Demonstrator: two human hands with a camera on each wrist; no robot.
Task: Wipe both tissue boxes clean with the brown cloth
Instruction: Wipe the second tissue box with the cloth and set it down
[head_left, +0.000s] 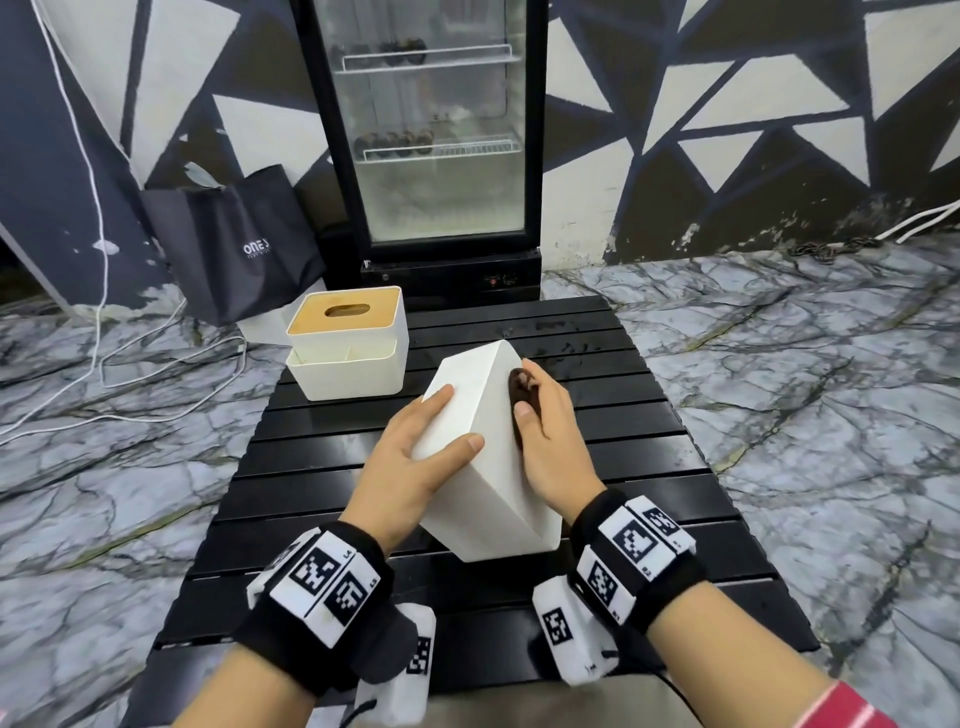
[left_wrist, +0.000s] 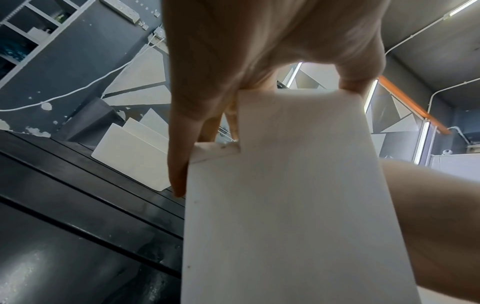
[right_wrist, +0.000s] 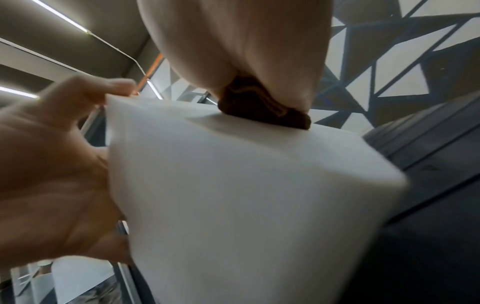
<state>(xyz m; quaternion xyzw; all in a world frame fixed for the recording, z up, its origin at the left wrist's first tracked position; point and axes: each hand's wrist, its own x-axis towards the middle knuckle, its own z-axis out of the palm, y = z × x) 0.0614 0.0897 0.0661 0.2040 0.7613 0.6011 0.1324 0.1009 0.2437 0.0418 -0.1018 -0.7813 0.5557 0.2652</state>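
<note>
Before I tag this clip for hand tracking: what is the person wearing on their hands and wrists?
Both hands, left hand and right hand, are bare. Each wrist carries a black strap fitted with white blocks printed with black square coded markers. A red striped sleeve edge shows at the right forearm.

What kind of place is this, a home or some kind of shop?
Probably a small café or shop, though I cannot be sure. A glass-door display fridge stands against a wall painted with triangles, the floor is marble-patterned, and the tissue boxes sit on a black slatted table.
</note>
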